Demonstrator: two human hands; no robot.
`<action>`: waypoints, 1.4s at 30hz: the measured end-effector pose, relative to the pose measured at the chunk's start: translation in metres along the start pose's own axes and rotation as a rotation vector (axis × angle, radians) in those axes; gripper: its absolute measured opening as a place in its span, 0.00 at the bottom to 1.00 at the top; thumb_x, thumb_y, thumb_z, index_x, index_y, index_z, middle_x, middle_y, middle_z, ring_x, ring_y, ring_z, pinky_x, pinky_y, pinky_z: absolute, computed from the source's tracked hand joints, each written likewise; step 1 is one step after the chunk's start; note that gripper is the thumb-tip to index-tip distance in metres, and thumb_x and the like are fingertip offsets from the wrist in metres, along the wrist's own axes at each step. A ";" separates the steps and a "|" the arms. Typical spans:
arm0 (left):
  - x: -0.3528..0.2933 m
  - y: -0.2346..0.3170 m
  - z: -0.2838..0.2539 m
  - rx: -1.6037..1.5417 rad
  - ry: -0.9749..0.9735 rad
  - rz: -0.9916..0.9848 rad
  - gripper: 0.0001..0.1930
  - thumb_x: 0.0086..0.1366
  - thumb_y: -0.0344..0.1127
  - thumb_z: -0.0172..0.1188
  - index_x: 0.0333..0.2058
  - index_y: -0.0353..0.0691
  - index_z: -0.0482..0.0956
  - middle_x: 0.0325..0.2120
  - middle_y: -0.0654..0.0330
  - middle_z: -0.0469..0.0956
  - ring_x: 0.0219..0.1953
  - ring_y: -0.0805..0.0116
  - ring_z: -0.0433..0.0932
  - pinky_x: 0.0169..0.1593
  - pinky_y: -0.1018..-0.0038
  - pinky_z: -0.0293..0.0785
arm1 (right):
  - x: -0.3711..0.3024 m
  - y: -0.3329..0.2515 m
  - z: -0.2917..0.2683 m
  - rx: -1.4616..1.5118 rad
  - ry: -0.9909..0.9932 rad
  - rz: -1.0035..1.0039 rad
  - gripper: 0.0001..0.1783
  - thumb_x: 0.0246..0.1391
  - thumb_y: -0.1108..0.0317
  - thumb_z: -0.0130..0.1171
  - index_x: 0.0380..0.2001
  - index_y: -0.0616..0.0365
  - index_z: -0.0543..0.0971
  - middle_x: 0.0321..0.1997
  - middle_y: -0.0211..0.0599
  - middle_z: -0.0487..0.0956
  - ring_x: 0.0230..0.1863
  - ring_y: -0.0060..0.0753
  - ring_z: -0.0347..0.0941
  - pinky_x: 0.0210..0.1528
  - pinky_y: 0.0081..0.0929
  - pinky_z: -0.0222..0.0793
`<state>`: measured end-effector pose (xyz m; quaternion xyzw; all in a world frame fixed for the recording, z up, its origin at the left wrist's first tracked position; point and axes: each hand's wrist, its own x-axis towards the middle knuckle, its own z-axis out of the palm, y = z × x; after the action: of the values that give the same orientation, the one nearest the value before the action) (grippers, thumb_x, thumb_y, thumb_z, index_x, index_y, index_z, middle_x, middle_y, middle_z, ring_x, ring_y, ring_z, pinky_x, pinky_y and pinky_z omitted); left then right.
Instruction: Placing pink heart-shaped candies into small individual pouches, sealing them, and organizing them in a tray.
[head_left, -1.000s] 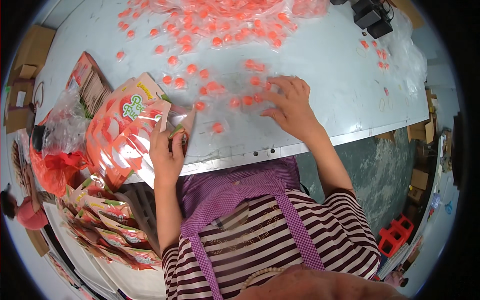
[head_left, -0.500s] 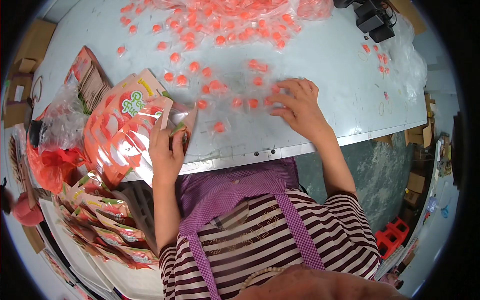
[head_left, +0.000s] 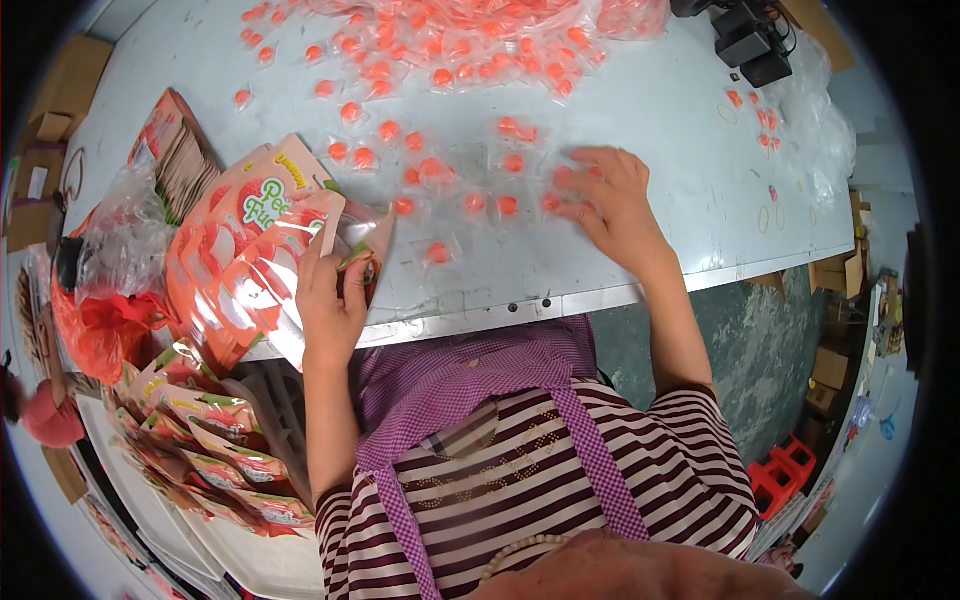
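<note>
My left hand (head_left: 332, 305) pinches the edge of a pink printed pouch (head_left: 375, 245), whose mouth gapes toward the right. That pouch lies over a fanned stack of like pouches (head_left: 225, 235) at the table's left. Farther right, my right hand (head_left: 615, 210) is low over the table, its fingers curled on small red candies (head_left: 551, 203) in clear wrappers. Thumb and index fingertips touch them; how many lie under the fingers is hidden. Between my hands are several more loose wrapped candies (head_left: 474, 203).
A large heap of wrapped candies (head_left: 470, 55) covers the table's far middle. Black devices (head_left: 745, 40) and clear plastic film (head_left: 815, 130) sit at the far right. Clear and red plastic bags (head_left: 110, 310) lie left. Upright pouches (head_left: 210, 440) fill a container below the table's edge.
My right hand has shifted slightly right, and the candies at its fingertips have slid along with it. My left hand stays almost still on the pouch.
</note>
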<state>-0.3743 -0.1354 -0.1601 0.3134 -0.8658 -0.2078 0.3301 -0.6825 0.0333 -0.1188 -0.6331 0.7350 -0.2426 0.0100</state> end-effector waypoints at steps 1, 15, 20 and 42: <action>0.000 0.001 0.000 -0.014 0.006 -0.010 0.09 0.59 0.29 0.64 0.30 0.31 0.73 0.37 0.44 0.76 0.32 0.53 0.76 0.36 0.67 0.72 | 0.007 0.001 0.000 0.029 0.054 -0.004 0.14 0.49 0.63 0.64 0.42 0.45 0.80 0.52 0.30 0.73 0.56 0.38 0.63 0.65 0.46 0.45; -0.002 -0.003 0.001 -0.024 -0.040 -0.063 0.10 0.57 0.29 0.64 0.29 0.30 0.72 0.44 0.39 0.75 0.40 0.42 0.75 0.43 0.60 0.73 | 0.043 -0.016 0.023 -0.060 -0.197 -0.142 0.23 0.46 0.55 0.67 0.46 0.48 0.78 0.58 0.37 0.71 0.67 0.43 0.57 0.68 0.55 0.41; -0.001 -0.003 0.001 -0.005 -0.005 -0.029 0.07 0.58 0.28 0.64 0.30 0.32 0.74 0.35 0.46 0.76 0.32 0.54 0.77 0.37 0.68 0.73 | 0.037 -0.027 0.022 -0.031 -0.157 -0.174 0.23 0.43 0.55 0.68 0.44 0.48 0.79 0.56 0.35 0.71 0.64 0.42 0.60 0.67 0.56 0.44; 0.004 0.003 -0.002 -0.055 -0.031 -0.048 0.10 0.57 0.30 0.64 0.31 0.31 0.73 0.49 0.39 0.74 0.46 0.43 0.75 0.49 0.60 0.72 | 0.064 -0.055 0.072 0.109 -0.063 -0.165 0.23 0.48 0.66 0.64 0.49 0.51 0.74 0.55 0.38 0.72 0.56 0.46 0.65 0.59 0.42 0.56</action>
<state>-0.3769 -0.1362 -0.1550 0.3214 -0.8571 -0.2441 0.3201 -0.6211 -0.0561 -0.1438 -0.6974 0.6653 -0.2623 0.0474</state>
